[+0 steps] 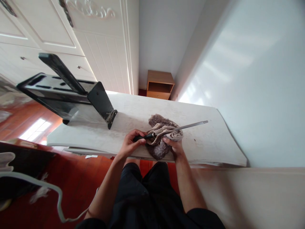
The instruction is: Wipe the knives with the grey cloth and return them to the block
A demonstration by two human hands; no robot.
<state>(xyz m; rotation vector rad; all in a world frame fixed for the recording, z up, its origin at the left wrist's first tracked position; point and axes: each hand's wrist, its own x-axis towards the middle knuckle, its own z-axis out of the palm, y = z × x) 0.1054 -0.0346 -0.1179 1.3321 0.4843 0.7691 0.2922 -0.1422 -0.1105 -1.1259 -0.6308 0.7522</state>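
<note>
A sharpening steel [194, 124] with a black handle lies across the front of me, its metal rod pointing right. My left hand [133, 141] is closed around the black handle [145, 137]. A bunched brown and beige cloth [160, 149] is folded about the rod near the handle, hiding that stretch of it. My right hand [174, 145] grips the cloth from its right side, thumb on top. Beyond the cloth the far part of the rod sticks out bare. Both hands are just above the white tabletop [133, 108].
A black knife holder [63, 84] with slots in its top stands at the table's left end. White cabinets [105, 47] rise behind. A small wooden cabinet [160, 78] stands beyond the table, and a glossy pale panel [257, 95] borders the right. A white hose [30, 179] hangs lower left.
</note>
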